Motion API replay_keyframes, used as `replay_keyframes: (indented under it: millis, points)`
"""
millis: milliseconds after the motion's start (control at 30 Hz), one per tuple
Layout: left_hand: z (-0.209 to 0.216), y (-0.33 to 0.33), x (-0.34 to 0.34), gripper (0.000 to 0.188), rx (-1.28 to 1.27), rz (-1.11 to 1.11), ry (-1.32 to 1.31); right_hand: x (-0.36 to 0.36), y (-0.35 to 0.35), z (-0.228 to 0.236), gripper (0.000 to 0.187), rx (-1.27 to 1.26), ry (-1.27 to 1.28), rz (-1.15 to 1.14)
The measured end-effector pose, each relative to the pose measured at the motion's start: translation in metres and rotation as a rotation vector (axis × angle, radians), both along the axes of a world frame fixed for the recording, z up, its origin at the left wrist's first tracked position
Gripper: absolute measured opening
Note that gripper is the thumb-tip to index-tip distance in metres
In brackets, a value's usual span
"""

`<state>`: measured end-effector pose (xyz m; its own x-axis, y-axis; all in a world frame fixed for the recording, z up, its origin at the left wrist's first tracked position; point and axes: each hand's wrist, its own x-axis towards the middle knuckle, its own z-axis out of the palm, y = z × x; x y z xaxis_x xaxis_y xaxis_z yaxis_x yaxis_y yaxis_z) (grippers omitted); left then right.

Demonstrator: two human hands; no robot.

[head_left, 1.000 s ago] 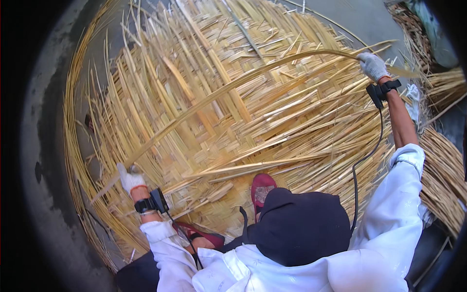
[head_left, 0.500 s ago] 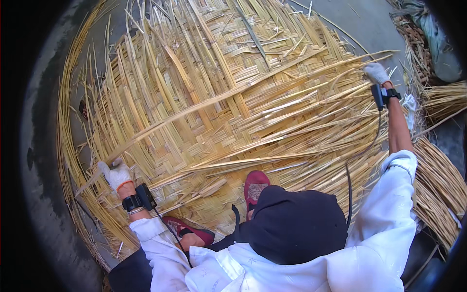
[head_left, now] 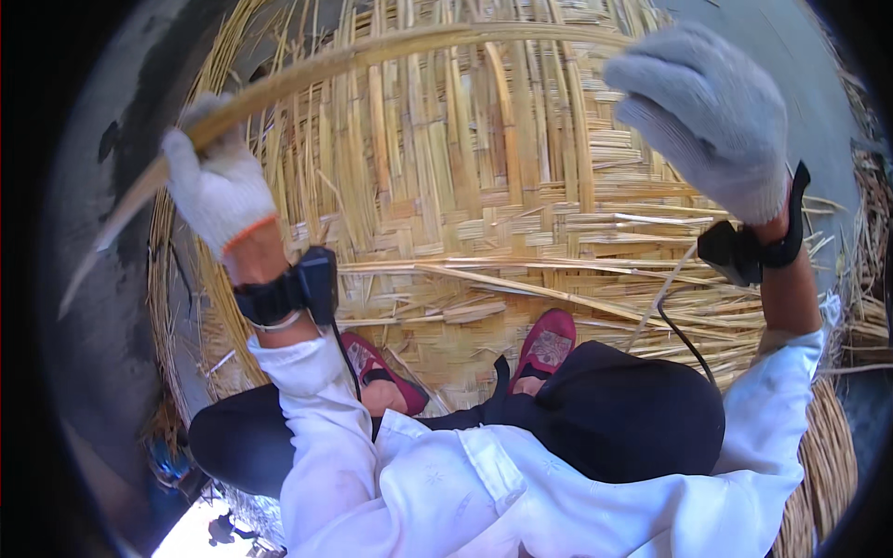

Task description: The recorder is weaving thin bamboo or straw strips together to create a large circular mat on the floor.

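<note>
A long, flat, pale-yellow reed strip is raised in front of me above the woven reed mat, bowing slightly upward. My left hand, in a white knit glove with an orange cuff, is closed round the strip near its left part. Beyond that grip, the strip's thin tip hangs down to the left. At the strip's other end my right hand, also gloved, has its fingers curled together on it; the thumb side is partly hidden. Loose reed strips lie across the mat below my hands.
Both my feet in red shoes are on the mat. Reed ends stick out along its left edge over the grey floor. A bundle of thin reeds lies at the lower right. A black cable hangs from my right wrist device.
Both hands have come up off the mat, lifting the reed strip with them. My right hand has moved inward and looks much nearer. The view has shifted.
</note>
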<state>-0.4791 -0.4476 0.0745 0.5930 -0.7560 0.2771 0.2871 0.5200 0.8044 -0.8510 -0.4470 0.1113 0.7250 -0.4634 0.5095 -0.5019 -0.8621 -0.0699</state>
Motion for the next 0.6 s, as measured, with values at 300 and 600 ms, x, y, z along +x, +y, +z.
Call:
replay_keyframes:
  millis: [300,600]
  points:
    - [0.099,-0.011,-0.004,0.023,-0.136,0.482,-1.721,0.094,-0.052,0.033,0.031,-0.546,-0.373,0.521]
    - [0.084,-0.057,-0.098,0.057,-0.701,0.381,-1.769,0.001,-0.063,0.053,0.029,-0.055,-0.457,0.091]
